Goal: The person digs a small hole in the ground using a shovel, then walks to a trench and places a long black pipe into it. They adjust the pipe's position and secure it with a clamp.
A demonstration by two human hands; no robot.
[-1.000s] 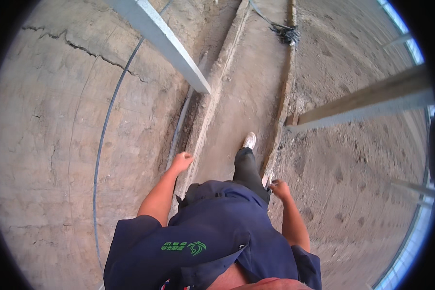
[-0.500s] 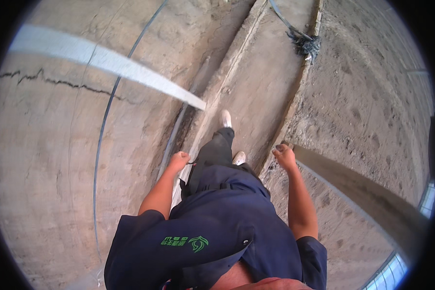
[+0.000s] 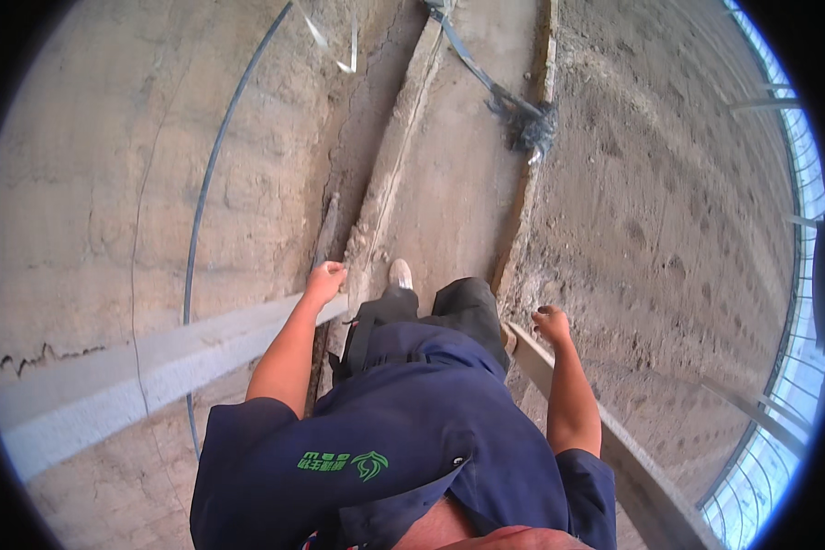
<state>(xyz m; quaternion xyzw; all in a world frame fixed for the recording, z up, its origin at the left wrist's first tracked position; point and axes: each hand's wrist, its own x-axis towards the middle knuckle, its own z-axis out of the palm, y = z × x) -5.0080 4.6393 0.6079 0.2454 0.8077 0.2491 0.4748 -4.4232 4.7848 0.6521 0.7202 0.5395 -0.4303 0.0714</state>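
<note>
My left hand (image 3: 327, 280) is loosely curled, with nothing visible in it. It hangs at my left side, in front of a pale grey post (image 3: 192, 362); whether it touches the post cannot be told. My right hand (image 3: 551, 324) hangs at my right side, also curled, with nothing seen in it. It is close to the upper end of another grey post (image 3: 614, 440). Between the hands, one light shoe (image 3: 400, 273) shows on a narrow sunken walkway (image 3: 458, 192); my other foot is hidden below the dark trouser leg.
Raised edges line the walkway, the left one (image 3: 396, 174) cracked. Ahead, a dark strap (image 3: 472, 60) crosses it to a bundle of torn black plastic (image 3: 529, 133) at the right edge. A dark hose (image 3: 203, 202) runs down at left. Bare soil (image 3: 651, 202) lies at right.
I have walked forward along the walkway. The posts now stand beside and behind me, and the plastic bundle is nearer. My left hand has swung slightly forward, my right hand back.
</note>
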